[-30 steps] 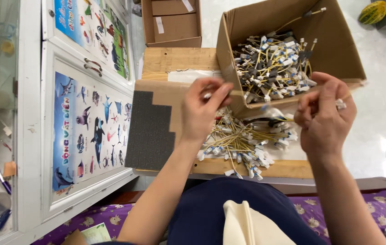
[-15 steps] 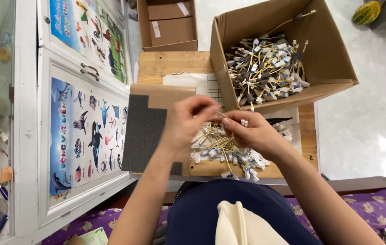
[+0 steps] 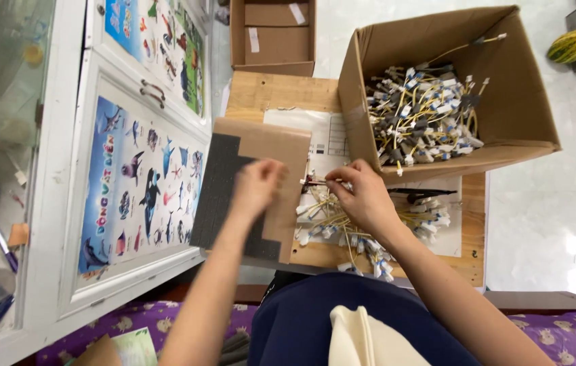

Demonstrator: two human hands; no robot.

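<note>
over the wooden board (image 3: 281,91), right hand (image 3: 362,196) pinches a small wired part (image 3: 316,181) beside the left hand (image 3: 257,186), fingers curled on nothing clearly visible; assembly seems underway, needing steady alignment near the loose wire pile (image 3: 342,227).

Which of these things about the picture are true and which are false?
1. The big cardboard box is full of small wire pieces with yellow leads. True.
2. The left hand is inside the big box. False: it is over the cardboard sheet with dark foam squares, well away from the box.
3. The right hand pinches a thin wire piece just above the loose pile of wires on the wooden board. True.
4. The smaller box at the top is packed with wires. False: no wires show in it.
5. The white cabinet door on the left has a poster of sea animals. True.
</note>
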